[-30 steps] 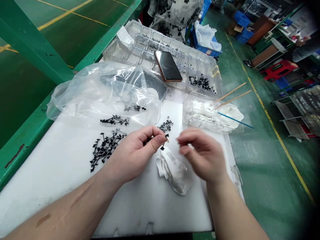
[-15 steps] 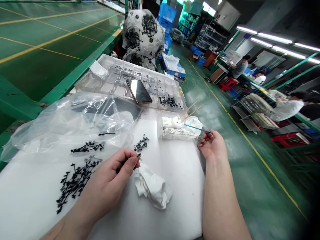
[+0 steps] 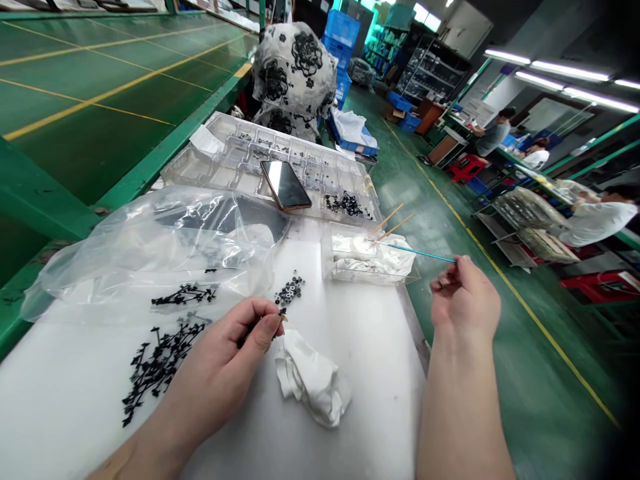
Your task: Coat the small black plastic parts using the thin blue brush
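Note:
My left hand (image 3: 240, 360) is closed in a pinch on a small black part (image 3: 281, 312), mostly hidden by the fingers, over the white work surface (image 3: 373, 373). My right hand (image 3: 465, 300), beyond the table's right edge, pinches the end of a thin blue stick (image 3: 425, 254). The stick's far tip reaches over a clear box (image 3: 373, 272) holding white cloth. Small dark and pale rings (image 3: 290, 288) lie just past my left fingertips. A crumpled white cloth (image 3: 315, 383) sits between the hands. Left of my left hand spreads a pile of black branched parts (image 3: 157, 370).
Two wooden sticks (image 3: 387, 221) stand up from the clear box. Behind it is a compartmented clear tray (image 3: 225, 160) with a phone (image 3: 286, 185) lying on it. A plastic bag (image 3: 150, 233) covers the left rear. Other people sit at benches far right.
My right hand has moved right, drawing the blue stick farther out over the clear box's edge. The whole view has shifted slightly; my left hand keeps its pinch.

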